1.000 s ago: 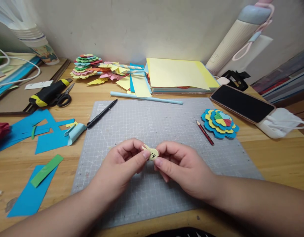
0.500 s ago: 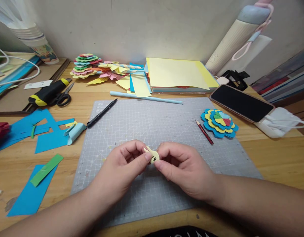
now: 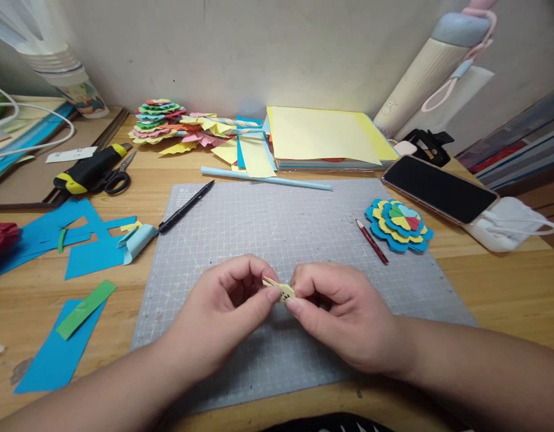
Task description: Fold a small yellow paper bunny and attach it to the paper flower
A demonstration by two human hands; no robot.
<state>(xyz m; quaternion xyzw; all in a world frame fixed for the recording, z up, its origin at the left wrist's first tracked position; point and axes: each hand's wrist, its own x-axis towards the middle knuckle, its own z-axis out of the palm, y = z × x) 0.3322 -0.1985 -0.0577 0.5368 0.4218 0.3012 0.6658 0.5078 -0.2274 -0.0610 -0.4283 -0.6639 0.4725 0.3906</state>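
Observation:
A small pale yellow paper rabbit head [image 3: 286, 292] with a face drawn in black is held up between my hands, above the grey cutting mat [image 3: 268, 228]. My left hand [image 3: 234, 297] pinches its left side between thumb and forefinger, near the ears. On its right edge, the thumb and bent forefinger of my right hand [image 3: 344, 315] grip it too. My fingers hide part of the paper. To the right lie a short dark red pencil [image 3: 372, 242] and a layered paper flower [image 3: 400, 224]. A black pen [image 3: 186, 207] rests at the mat's upper left.
Blue paper pieces [image 3: 61, 354], scissors [image 3: 119, 179] and a black-yellow tool [image 3: 90, 169] lie left. A light blue paper stick [image 3: 265, 179] crosses the mat's far edge. Behind are paper flowers [image 3: 157, 123] and a paper stack [image 3: 324, 135]. A phone [image 3: 440, 188] lies right.
The rabbit head has tilted and shifted slightly right and down, so its face looks more foreshortened. Both hands moved a little with it and keep their pinch.

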